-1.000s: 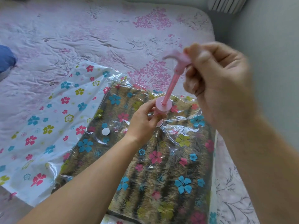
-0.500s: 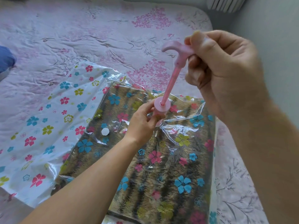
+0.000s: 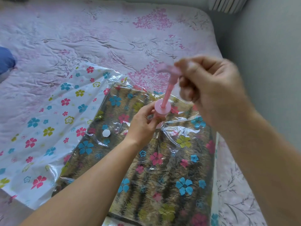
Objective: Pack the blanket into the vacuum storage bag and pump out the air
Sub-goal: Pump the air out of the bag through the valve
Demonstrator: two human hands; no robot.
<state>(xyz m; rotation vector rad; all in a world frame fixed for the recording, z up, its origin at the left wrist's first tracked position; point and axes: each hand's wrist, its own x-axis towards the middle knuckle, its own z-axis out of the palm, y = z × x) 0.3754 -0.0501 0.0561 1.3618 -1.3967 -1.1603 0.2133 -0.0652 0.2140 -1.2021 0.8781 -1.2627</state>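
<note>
A bed point(image 3: 210, 31) fills most of the view. It is covered by a pale pink quilted bedspread point(image 3: 101, 38) printed with darker pink blossom clusters and thin grey sprigs. The fabric is creased and puckered at its stitch points. The bed's far right corner is rounded. Just beside the bed's right edge rises a plain grey-green wall point(image 3: 270, 66), and the narrow strip between them lies in shadow. Beyond the bed's far right corner stands a white ribbed radiator point(image 3: 228, 4), with only its lower part in view. At the bed's left edge lies a rounded blue cloth thing point(image 3: 6, 61), cut off by the frame. The light is soft, even daylight.
</note>
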